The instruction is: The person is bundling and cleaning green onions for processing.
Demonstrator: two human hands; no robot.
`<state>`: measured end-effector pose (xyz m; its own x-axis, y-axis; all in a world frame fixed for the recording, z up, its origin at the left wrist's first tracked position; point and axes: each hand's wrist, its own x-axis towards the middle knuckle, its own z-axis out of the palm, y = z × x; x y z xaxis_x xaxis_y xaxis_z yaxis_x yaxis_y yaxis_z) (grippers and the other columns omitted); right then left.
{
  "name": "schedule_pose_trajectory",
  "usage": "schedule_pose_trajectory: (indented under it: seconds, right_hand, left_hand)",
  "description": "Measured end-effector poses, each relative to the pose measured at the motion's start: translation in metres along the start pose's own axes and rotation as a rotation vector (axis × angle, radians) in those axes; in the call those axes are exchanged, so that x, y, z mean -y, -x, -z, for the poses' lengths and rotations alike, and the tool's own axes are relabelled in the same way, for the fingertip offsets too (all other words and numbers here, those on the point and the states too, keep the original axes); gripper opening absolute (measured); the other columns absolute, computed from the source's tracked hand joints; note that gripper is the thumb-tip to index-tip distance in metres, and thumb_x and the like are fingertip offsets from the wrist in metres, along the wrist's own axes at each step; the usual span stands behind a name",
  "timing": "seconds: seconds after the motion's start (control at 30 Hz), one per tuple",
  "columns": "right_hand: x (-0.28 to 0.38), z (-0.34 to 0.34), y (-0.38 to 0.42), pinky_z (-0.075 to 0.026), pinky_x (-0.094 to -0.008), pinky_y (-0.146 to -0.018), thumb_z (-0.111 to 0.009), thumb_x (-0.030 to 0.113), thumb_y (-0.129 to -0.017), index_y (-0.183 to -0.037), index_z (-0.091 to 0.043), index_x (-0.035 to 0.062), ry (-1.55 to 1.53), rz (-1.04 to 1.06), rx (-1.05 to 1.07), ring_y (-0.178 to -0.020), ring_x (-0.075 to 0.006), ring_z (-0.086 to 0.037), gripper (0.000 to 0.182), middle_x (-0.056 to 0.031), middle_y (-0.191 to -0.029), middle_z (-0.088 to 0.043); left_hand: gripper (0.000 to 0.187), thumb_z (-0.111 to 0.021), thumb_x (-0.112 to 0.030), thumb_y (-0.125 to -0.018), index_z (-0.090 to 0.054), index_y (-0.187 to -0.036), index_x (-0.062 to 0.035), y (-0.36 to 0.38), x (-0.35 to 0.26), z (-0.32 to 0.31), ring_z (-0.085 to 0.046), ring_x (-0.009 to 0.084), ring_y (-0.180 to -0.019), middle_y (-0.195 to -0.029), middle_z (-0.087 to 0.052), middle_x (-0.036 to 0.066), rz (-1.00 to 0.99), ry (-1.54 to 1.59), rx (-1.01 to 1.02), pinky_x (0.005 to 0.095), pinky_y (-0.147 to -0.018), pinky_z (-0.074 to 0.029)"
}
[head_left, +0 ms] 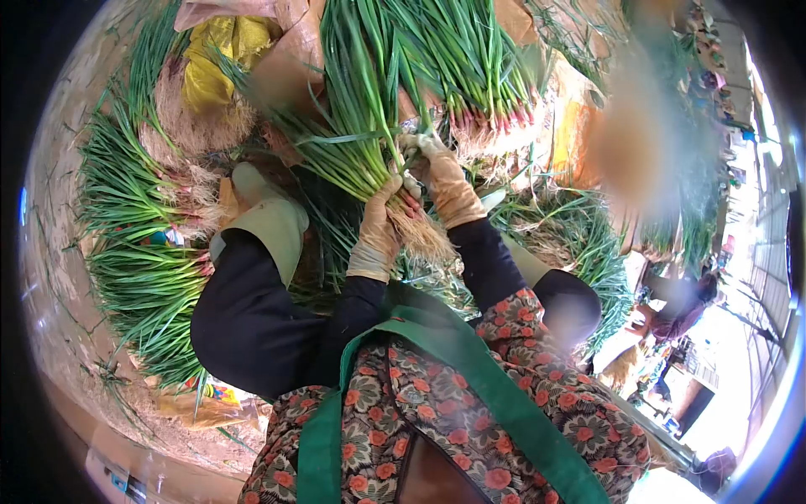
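Observation:
Both hands wear pale, soiled gloves. My left hand [378, 231] is wrapped round the lower stems of a bunch of green onions [353, 164], just above its reddish bulbs and hanging roots. The leaves of this bunch point up and to the left. On the bunch's right side is my right hand [441, 172], its fingers bent close to the stems; a thin green stalk shows at its fingertips. Directly beyond the hands lies a large pile of green onions [453, 59], roots toward me.
More onion bundles [134, 286] lie on the ground at the left. A yellow bag [222, 63] is at the upper left, an orange sack [571, 139] at the right. Loose leaves [579, 227] lie right of my legs. A person [684, 307] is at the far right.

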<state>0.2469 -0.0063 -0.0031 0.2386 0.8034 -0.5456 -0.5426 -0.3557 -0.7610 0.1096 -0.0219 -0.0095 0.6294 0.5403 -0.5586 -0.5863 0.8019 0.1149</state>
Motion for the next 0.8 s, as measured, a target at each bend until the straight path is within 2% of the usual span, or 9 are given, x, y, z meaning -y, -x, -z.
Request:
schedule_pose_trajectory:
  seconds: [0.03, 0.13, 0.3, 0.47, 0.53, 0.67, 0.73, 0.77, 0.8]
  right_hand:
    - [-0.007, -0.009, 0.001, -0.039, -0.0236, -0.053, -0.052, 0.024, -0.089, -0.085, -0.061, 0.0136, -0.245, 0.061, -0.186, -0.056, -0.0098, -0.047, 0.014, 0.0045, -0.063, -0.051]
    - [0.004, -0.005, 0.023, -0.036, -0.0219, -0.050, -0.049, 0.024, -0.091, -0.079, -0.053, 0.0156, -0.753, -0.217, 0.134, -0.053, -0.0086, -0.042, 0.015, 0.0078, -0.058, -0.042]
    - [0.014, -0.019, -0.008, -0.014, -0.0231, -0.032, -0.043, 0.021, -0.093, -0.084, -0.052, 0.0100, -0.655, -0.274, 0.096, -0.033, -0.0047, -0.019, 0.017, 0.0104, -0.047, -0.025]
    - [0.020, 0.034, -0.038, -0.019, -0.0207, -0.031, -0.046, 0.021, -0.092, -0.089, -0.056, 0.0092, -0.126, -0.075, -0.279, -0.034, -0.0038, -0.025, 0.016, 0.0113, -0.048, -0.029]
    - [-0.016, 0.143, -0.045, -0.040, -0.0237, -0.043, -0.047, 0.023, -0.090, -0.096, -0.057, 0.0048, 1.442, 0.782, 0.060, -0.050, -0.0086, -0.050, 0.021, 0.0032, -0.063, -0.052]
    - [0.014, 0.072, 0.037, -0.049, -0.0325, -0.077, -0.043, 0.014, -0.091, -0.108, -0.054, -0.0004, 1.891, -0.159, 0.711, -0.087, -0.0264, -0.062, 0.025, -0.0121, -0.096, -0.064]
    - [-0.038, 0.117, -0.006, -0.049, -0.0340, -0.076, -0.048, 0.015, -0.087, -0.102, -0.056, 0.0055, 1.919, 0.689, 0.567, -0.093, -0.0264, -0.060, 0.019, -0.0112, -0.097, -0.061]
    - [-0.005, 0.059, 0.005, -0.049, -0.0360, -0.073, -0.047, 0.014, -0.088, -0.100, -0.058, 0.0036, 1.342, 0.286, 0.212, -0.089, -0.0281, -0.061, 0.019, -0.0158, -0.090, -0.062]
    - [-0.006, 0.041, -0.007, -0.048, -0.0391, -0.069, -0.048, 0.018, -0.088, -0.093, -0.060, 0.0028, 1.305, 0.500, 0.142, -0.081, -0.0315, -0.062, 0.020, -0.0189, -0.081, -0.062]
  left_hand:
    - [0.018, -0.062, -0.021, -0.081, -0.058, -0.081, -0.0032, -0.001, 0.002, -0.003, -0.056, 0.0189, -0.053, -0.064, -0.059, 0.009, -0.015, 0.054, -0.039, 0.0309, -0.049, -0.049]
    - [0.019, -0.061, -0.021, -0.083, -0.058, -0.079, -0.0033, -0.008, 0.008, 0.004, -0.056, 0.0200, -0.053, -0.063, -0.058, 0.010, 0.010, 0.137, -0.038, 0.0305, -0.048, -0.048]
    - [0.016, -0.054, -0.020, -0.087, -0.050, -0.093, -0.0056, 0.000, -0.005, 0.012, -0.054, 0.0144, -0.065, -0.072, -0.053, 0.002, 0.097, 0.301, 0.340, 0.0305, -0.064, -0.046]
    - [0.015, -0.051, -0.017, -0.089, -0.050, -0.101, -0.0065, 0.014, -0.032, -0.007, -0.051, 0.0145, -0.067, -0.077, -0.051, 0.002, 0.150, 0.614, 0.903, 0.0302, -0.066, -0.041]
    - [0.024, -0.049, -0.016, -0.091, -0.048, -0.114, -0.0075, 0.021, -0.049, -0.014, -0.052, 0.0141, -0.068, -0.086, -0.054, 0.003, 0.016, 0.671, 0.937, 0.0303, -0.066, -0.041]
    - [0.053, -0.053, -0.013, -0.087, -0.031, -0.136, -0.0113, 0.017, -0.051, -0.018, -0.051, 0.0126, -0.075, -0.115, -0.055, 0.010, -0.004, 0.645, 0.744, 0.0287, -0.068, -0.043]
    - [0.047, -0.060, -0.013, -0.082, -0.043, -0.124, -0.0002, 0.019, -0.041, -0.025, -0.055, 0.0169, -0.060, -0.090, -0.064, 0.013, 0.021, 0.361, 0.369, 0.0301, -0.058, -0.048]
    - [0.041, -0.061, -0.012, -0.081, -0.048, -0.117, 0.0013, 0.015, -0.038, -0.018, -0.054, 0.0185, -0.056, -0.083, -0.063, 0.012, 0.084, 0.258, 0.315, 0.0308, -0.055, -0.048]
    - [0.035, -0.062, -0.011, -0.080, -0.053, -0.111, 0.0028, 0.009, -0.032, -0.006, -0.054, 0.0201, -0.052, -0.075, -0.062, 0.011, 0.146, 0.151, 0.258, 0.0316, -0.052, -0.049]
